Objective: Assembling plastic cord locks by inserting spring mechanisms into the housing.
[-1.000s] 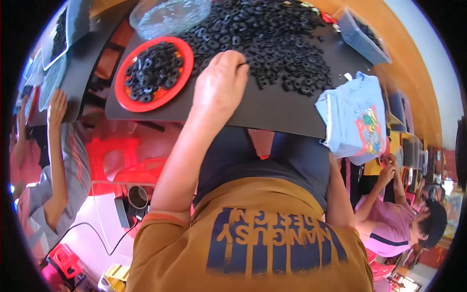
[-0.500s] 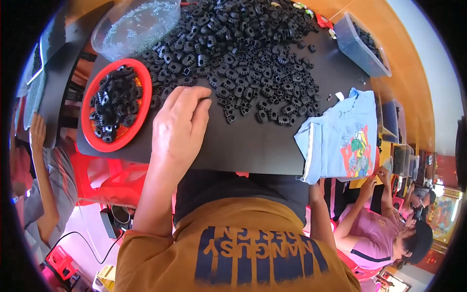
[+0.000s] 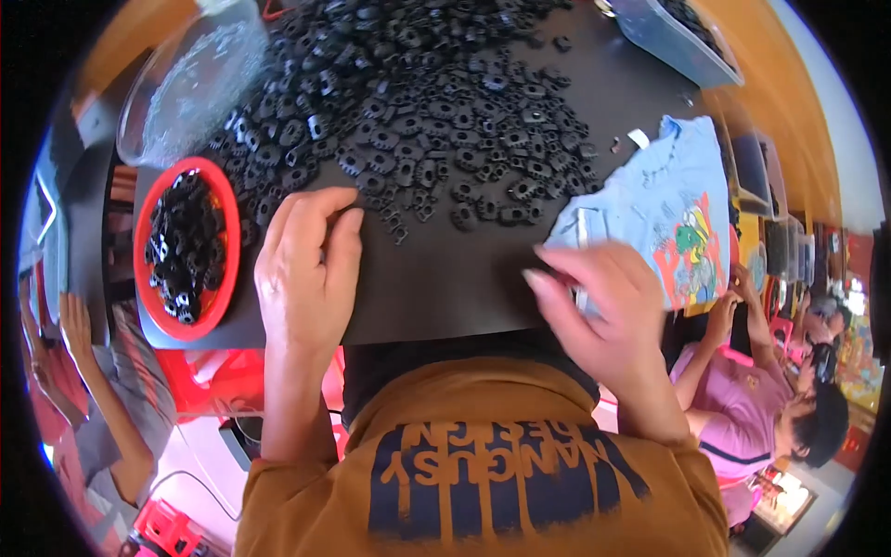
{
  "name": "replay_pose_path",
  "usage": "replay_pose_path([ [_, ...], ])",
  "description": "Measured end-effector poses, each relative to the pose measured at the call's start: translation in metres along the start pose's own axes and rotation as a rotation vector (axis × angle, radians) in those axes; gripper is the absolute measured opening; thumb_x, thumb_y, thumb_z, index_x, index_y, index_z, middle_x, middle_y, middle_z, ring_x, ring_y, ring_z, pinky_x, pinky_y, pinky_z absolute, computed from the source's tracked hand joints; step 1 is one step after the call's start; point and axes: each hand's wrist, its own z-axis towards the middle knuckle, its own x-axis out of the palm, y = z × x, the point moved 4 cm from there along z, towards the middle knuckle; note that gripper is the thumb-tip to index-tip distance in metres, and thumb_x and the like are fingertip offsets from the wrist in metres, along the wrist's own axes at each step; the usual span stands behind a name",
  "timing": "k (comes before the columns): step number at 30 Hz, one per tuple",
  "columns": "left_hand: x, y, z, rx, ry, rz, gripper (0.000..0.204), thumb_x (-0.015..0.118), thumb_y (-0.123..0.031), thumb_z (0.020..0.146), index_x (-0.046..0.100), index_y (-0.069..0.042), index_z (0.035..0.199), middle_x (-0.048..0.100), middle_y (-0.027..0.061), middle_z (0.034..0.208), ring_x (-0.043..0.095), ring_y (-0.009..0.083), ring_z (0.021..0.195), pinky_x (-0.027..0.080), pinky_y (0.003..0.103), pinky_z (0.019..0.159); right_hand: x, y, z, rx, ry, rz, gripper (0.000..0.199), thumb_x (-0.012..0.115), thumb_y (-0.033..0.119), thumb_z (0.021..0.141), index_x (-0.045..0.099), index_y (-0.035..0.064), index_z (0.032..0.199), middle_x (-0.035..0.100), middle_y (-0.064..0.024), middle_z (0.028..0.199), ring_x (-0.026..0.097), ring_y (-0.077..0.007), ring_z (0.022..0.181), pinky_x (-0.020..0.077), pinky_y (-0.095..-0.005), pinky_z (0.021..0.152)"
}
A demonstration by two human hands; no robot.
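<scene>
Many small black plastic pieces (image 3: 422,139), ring-like with toothed edges, lie heaped on the dark table (image 3: 432,302). At the heap's near left edge rests my left hand (image 3: 306,265). Its fingers are curled, with the thumb close to the index finger; the palm side is hidden, and I cannot tell if a piece is inside. My right hand (image 3: 608,297), slightly blurred, is over the table's near right edge, partly in front of a folded light-blue T-shirt (image 3: 650,195). Its thumb and index finger are apart, with nothing visible between them.
On the left stands a red-rimmed plate (image 3: 232,243) full of black pieces, with a clear plastic tub (image 3: 190,88) behind it. Another clear bin (image 3: 673,42) holds black pieces at the far right. People sit to both sides, including one in a pink shirt (image 3: 742,418).
My right hand has come up from below the table's edge at the right into view. My left hand has moved slightly left and nearer. The whole view has shifted a little.
</scene>
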Motion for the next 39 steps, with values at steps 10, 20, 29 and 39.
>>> replay_pose_path([
  [10, 0.004, 0.002, -0.009, 0.028, 0.010, 0.081, 0.010, 0.060, -0.003, 0.084, 0.062, 0.000, 0.093, 0.062, 0.0119, 0.086, 0.060, 0.0270, 0.080, 0.047, 0.034, 0.074, 0.057, 0.001, 0.022, -0.108, 0.035, -0.191, 0.024, 0.056, 0.017, 0.073, 0.062, 0.0057, 0.094, 0.051, -0.0052, 0.080, 0.055, -0.0226, 0.080, 0.0442, -0.0352, 0.068],
  [20, 0.006, 0.023, -0.020, -0.402, 0.062, -0.945, 0.010, 0.051, -0.006, 0.094, 0.056, -0.001, 0.100, 0.052, 0.0034, 0.081, 0.039, 0.0047, 0.055, 0.035, 0.021, 0.058, 0.048, 0.008, -0.001, -0.107, -0.069, 0.208, 0.013, 0.061, 0.014, 0.074, 0.055, 0.0062, 0.081, 0.049, -0.0071, 0.080, 0.053, -0.0228, 0.075, 0.0436, -0.0349, 0.064],
  [29, 0.047, -0.044, -0.002, -0.827, 0.461, -1.842, 0.020, 0.038, -0.019, 0.101, 0.046, -0.002, 0.105, 0.043, 0.0071, 0.088, 0.041, 0.0098, 0.058, 0.033, 0.026, 0.054, 0.032, -0.012, -0.050, 0.806, 0.284, 2.281, 0.021, 0.051, 0.015, 0.096, 0.057, -0.0003, 0.108, 0.058, -0.0022, 0.083, 0.060, -0.0114, 0.073, 0.0461, -0.0238, 0.069],
  [39, 0.122, -0.147, 0.036, -0.254, 0.781, -0.644, 0.010, 0.054, -0.006, 0.091, 0.059, 0.003, 0.092, 0.050, 0.0009, 0.068, 0.041, 0.0072, 0.052, 0.032, 0.022, 0.047, 0.028, -0.019, -0.095, 0.597, 0.455, 2.164, 0.020, 0.043, 0.020, 0.101, 0.052, 0.0037, 0.109, 0.051, 0.0015, 0.084, 0.044, -0.0048, 0.069, 0.0380, -0.0202, 0.062],
])
